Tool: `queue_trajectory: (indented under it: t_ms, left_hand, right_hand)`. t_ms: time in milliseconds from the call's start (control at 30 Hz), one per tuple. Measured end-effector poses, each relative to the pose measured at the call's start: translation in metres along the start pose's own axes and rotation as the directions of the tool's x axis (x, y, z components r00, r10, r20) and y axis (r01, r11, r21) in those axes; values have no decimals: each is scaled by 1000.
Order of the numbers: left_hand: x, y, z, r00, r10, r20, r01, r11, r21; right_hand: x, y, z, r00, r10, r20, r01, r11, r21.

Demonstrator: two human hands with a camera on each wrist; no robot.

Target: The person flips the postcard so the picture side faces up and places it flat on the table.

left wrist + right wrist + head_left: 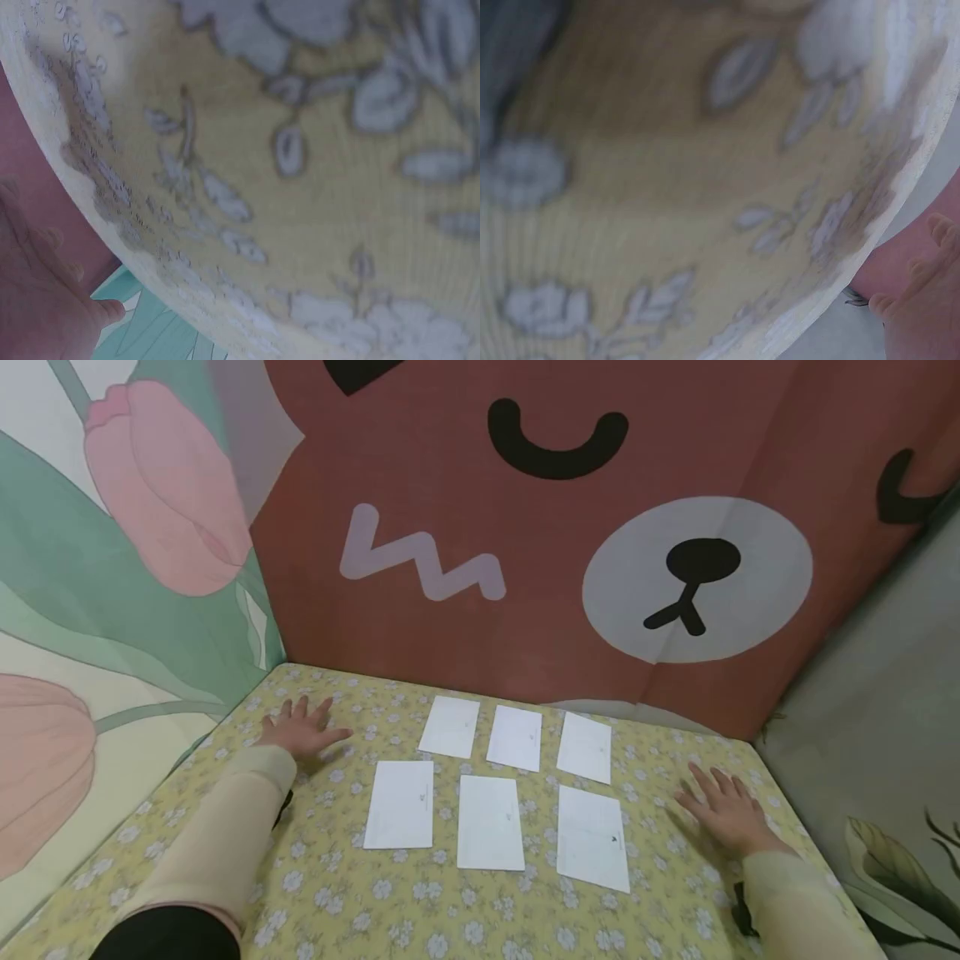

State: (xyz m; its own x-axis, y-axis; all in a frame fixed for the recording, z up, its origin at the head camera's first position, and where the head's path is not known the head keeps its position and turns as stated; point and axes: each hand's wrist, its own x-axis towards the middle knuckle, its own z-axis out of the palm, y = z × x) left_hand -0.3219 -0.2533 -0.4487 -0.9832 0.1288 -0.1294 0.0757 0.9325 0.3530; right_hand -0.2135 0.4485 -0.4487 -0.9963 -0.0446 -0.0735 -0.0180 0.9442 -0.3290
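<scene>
Six white cards lie flat on the counter (442, 906) in two rows of three, each apart from the others. In the row closer to the far edge are the far left card (448, 727), the far middle card (514, 738) and the far right card (584, 748). The row closer to the near edge has the near left card (399, 805), the near middle card (491, 823) and the near right card (593, 839), which bears a small dark mark by its right side; the faint marks on the others are too small to read.

The left hand (302, 727) is released, its fingers spread, near the counter's far left corner and left of the cards. The right hand (729, 810), also released with fingers extended, is near the right edge, the near right card being closest to it. Whether either palm touches the counter I cannot tell.

Pale sleeves (213, 839) cover both forearms. A yellow flowered cloth (330, 893) covers the counter. Beyond its far edge hangs a brown backdrop (442, 643) with a cartoon animal; along the left edge stands a tulip-printed panel (161, 485), along the right a grey one (885, 668).
</scene>
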Motion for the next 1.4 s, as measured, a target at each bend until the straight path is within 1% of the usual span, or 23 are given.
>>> queue_trajectory:
  t_ms: [167, 267, 367, 467, 567, 667, 733, 767, 900, 1000, 1067, 1233, 1333, 1400]
  left_hand:
    - [0, 6, 0, 1000, 22, -15, -22, 999, -50]
    - [5, 12, 2, 998, 45, -38, -47, 997, -61]
    - [11, 22, 4, 998, 58, -38, -61, 995, -78]
    - [16, 38, 6, 997, 73, -20, -75, 991, -112]
    - [22, 58, 7, 995, 99, -5, -98, 983, -158]
    - [28, 78, 8, 992, 126, 5, -123, 975, -185]
    - [30, 90, 9, 990, 138, 22, -131, 971, -198]
    - [31, 95, 9, 989, 142, 29, -133, 970, -205]
    - [33, 111, 12, 984, 175, 46, -159, 957, -243]
    - [34, 120, 15, 982, 187, 39, -168, 943, -287]
    - [34, 126, 17, 981, 189, 36, -168, 932, -321]
    - [31, 144, 20, 981, 192, 40, -162, 909, -384]
    - [27, 158, 21, 980, 196, 42, -164, 903, -397]
    - [26, 168, 22, 979, 198, 45, -163, 898, -410]
  right_hand:
    - [4, -12, -1, 999, -26, -18, 26, 1000, -9]
    - [8, -18, 2, 999, -34, -22, 34, 999, -14]
    - [11, -22, 6, 999, -37, -14, 36, 999, -12]
    - [13, -25, 6, 999, -41, -12, 41, 998, 42]
    - [13, -32, 2, 999, -50, -21, 52, 993, 109]
    - [14, -39, -1, 998, -52, -26, 56, 984, 168]
    - [14, -44, 0, 999, -40, -16, 42, 976, 211]
    - [14, -46, 1, 1000, -21, -3, 21, 970, 240]
    - [15, -55, 2, 995, 78, 56, -92, 929, 359]
    - [16, -60, 2, 989, 119, 89, -146, 888, 436]
    - [16, -64, 2, 988, 119, 102, -154, 861, 485]
    - [17, -73, 1, 986, 102, 130, -161, 775, 611]
    - [18, -76, 0, 985, 96, 143, -167, 741, 650]
    - [18, -78, 1, 985, 93, 148, -169, 724, 669]
